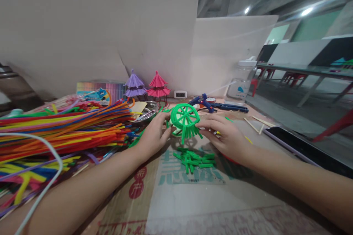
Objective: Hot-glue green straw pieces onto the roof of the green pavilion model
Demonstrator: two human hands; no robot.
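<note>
A green pipe-cleaner wheel with spokes is held up in front of me, short green strips hanging from its near rim. My left hand grips its left side between thumb and fingers. On the right edge, the fingertips of my right hand are pinched against the wheel. Below it lies a loose pile of short green pipe-cleaner pieces on a printed sheet. Whatever is under my right palm is mostly hidden.
Long coloured pipe cleaners are heaped at the left, crossed by a white cable. Behind stand purple and pink pagodas, a small clock, a blue glue gun, and a clear bottle. A phone lies right.
</note>
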